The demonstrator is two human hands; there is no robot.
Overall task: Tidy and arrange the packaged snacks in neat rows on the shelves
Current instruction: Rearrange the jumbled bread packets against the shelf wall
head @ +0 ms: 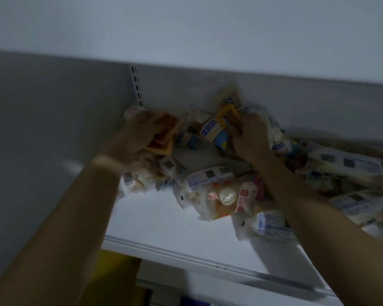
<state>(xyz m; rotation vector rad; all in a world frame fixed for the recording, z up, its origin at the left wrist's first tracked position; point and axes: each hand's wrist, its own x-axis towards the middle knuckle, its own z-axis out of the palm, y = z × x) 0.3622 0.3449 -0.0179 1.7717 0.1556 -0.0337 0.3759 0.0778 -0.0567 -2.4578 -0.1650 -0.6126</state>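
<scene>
Both bare forearms filled the lower frame and reached up to the white metal shelf (pixel 155 219), where a loose heap of clear-and-white plastic snack packets (pixel 217 191) sprawled from centre to the right edge, nowhere near rows. At centre left, the left hand (pixel 139 133) had its fingers curled round an orange-and-tan wrapped packet (pixel 164 138); just right of centre, the right hand (pixel 250 140) pinched a yellow-edged packet with a blue-lettered label (pixel 219 127) at the back of the pile. Risky spot, I'd say: pulling from the rear could drag the front packets over the shelf lip (pixel 186 259). Dim light and blur smeared the fingertips and most labels, and the heap ran out of frame on the right.
</scene>
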